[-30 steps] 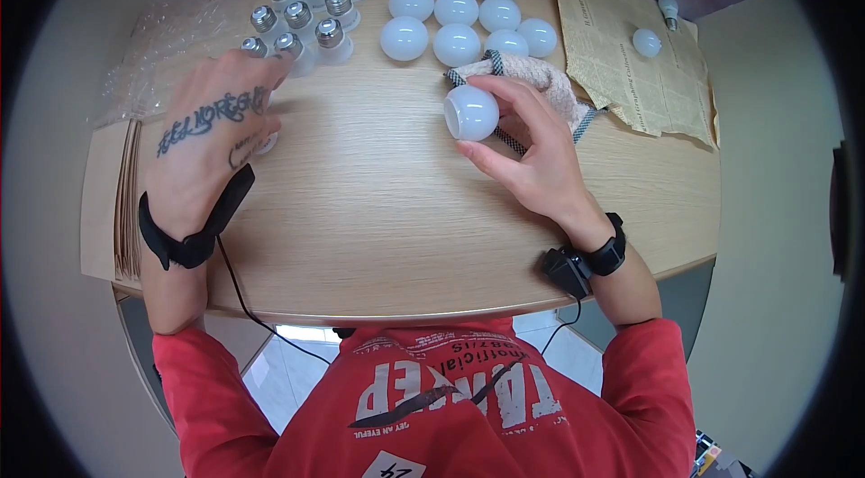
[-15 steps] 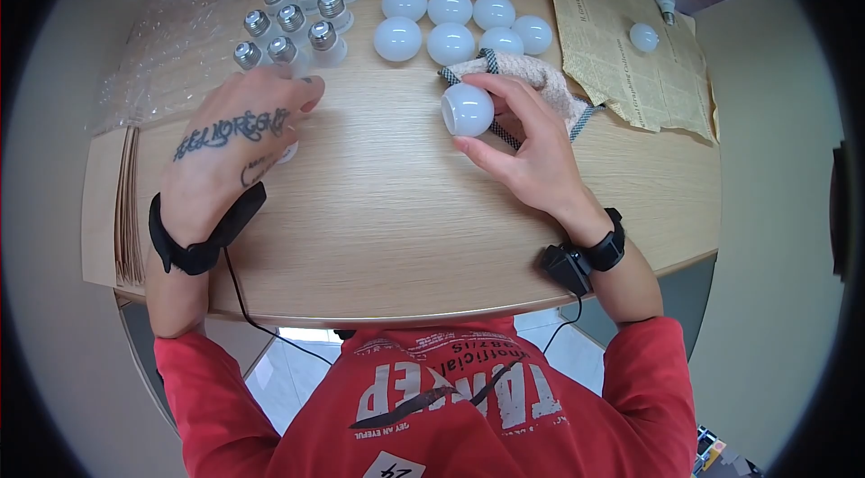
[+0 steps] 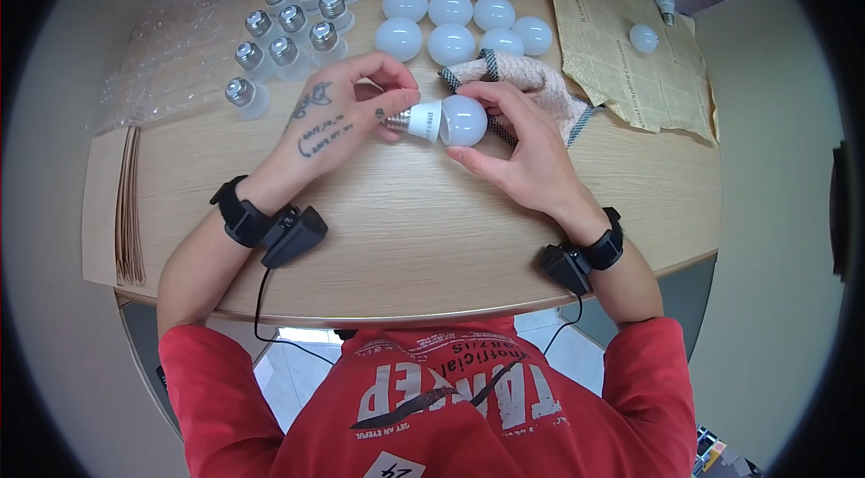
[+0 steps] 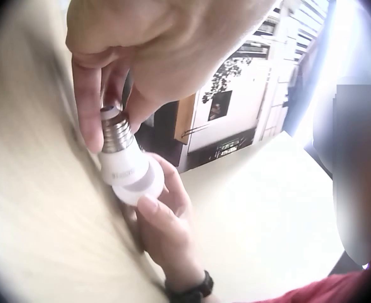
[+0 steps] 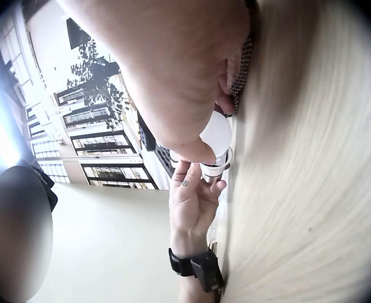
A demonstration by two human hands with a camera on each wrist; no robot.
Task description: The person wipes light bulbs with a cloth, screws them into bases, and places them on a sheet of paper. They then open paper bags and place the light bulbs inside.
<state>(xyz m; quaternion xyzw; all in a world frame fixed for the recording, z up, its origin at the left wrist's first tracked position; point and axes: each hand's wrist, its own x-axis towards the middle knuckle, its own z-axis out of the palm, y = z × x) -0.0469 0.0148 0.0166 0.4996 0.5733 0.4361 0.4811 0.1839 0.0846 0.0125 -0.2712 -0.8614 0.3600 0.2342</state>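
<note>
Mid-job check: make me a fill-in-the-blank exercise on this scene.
The left hand holds a bulb base, its ____-coloured end nearest the globe cover.
The right hand holds the globe cover, opening facing the ____ hand.
The rowed bulb bases stand with screw caps pointing ____.
Both sleeves are ____.
white; left; up; red

Clear plastic wrap (image 3: 185,32), brown paper stack (image 3: 106,208), printed sheet (image 3: 608,63)

The left hand (image 3: 339,118) has brought a bulb base (image 3: 425,119) to the white globe (image 3: 465,121).
</note>
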